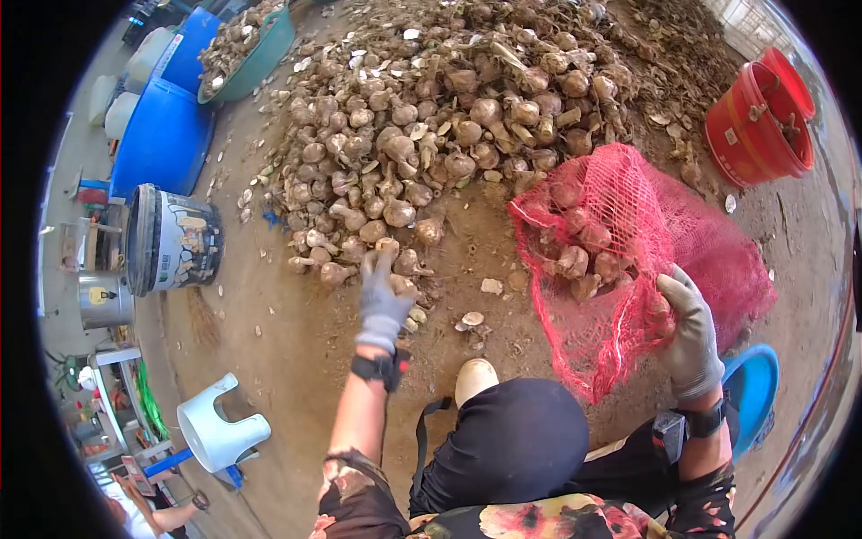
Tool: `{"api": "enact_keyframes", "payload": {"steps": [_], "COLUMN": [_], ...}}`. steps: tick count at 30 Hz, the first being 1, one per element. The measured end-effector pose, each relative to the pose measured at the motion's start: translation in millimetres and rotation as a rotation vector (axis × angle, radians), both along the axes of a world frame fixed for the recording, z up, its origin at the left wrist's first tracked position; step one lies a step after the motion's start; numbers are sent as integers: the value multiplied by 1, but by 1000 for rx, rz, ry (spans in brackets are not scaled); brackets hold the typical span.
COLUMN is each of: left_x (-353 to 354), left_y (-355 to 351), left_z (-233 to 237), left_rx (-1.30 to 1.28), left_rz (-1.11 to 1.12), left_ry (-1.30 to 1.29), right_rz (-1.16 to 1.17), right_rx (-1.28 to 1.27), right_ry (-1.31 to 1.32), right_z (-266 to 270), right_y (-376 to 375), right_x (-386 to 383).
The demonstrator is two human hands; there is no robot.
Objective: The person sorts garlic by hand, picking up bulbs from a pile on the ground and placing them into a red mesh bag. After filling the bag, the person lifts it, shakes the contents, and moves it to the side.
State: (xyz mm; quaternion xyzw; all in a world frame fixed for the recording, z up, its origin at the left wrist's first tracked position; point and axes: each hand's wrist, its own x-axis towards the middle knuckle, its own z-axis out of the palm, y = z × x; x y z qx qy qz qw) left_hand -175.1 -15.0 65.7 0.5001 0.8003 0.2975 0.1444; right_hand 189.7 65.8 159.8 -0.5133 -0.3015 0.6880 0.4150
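My left hand (382, 304), in a grey work glove, reaches to the near edge of a big heap of dirt-covered garlic bulbs (395, 153). Its fingers are stretched out and apart, touching or just beside a bulb (387, 245); slight blur hides the exact contact. My right hand (690, 334), also gloved, is closed on the rim of a red mesh bag (597, 350). The bag lies on its side with its mouth towards the heap, and several garlic bulbs (575, 260) show inside it.
Red buckets (754, 135) stand at the right, and a blue basin (752, 395) is by my right arm. At left are a paint-type bucket (189, 238), blue tubs (162, 135), a green basin (269, 54) and a pale stool (215, 422). Another person (148, 512) is at lower left.
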Motion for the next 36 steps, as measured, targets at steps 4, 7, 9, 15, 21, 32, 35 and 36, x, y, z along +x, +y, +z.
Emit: {"api": "enact_keyframes", "payload": {"steps": [4, 7, 9, 15, 21, 32, 35, 36], "left_x": [-18, -16, -23, -8, 72, -7, -39, -65], "left_y": [55, 56, 54, 50, 79, 81, 97, 99], "left_z": [-11, -40, -50, -23, -2, -36, -46, -82], "left_rx": [-809, -937, -921, -360, -10, -274, -206, -146], "left_rz": [-268, -472, -448, -26, -301, -146, 136, 17], "left_ry": [418, 610, 619, -626, -776, 150, 143, 204], "right_rz": [-62, -169, -173, -53, -104, -93, -77, -25], "right_rx": [-140, -209, -199, -167, -142, -124, -120, -88], "right_ry": [139, 240, 245, 299, 230, 217, 178, 153], "right_z": [-5, 6, 5, -2, 20, 13, 8, 3], "right_y": [4, 6, 6, 2, 4, 3, 2, 1], "right_x": [-4, -9, -3, 2, -17, -12, -11, -9]}}
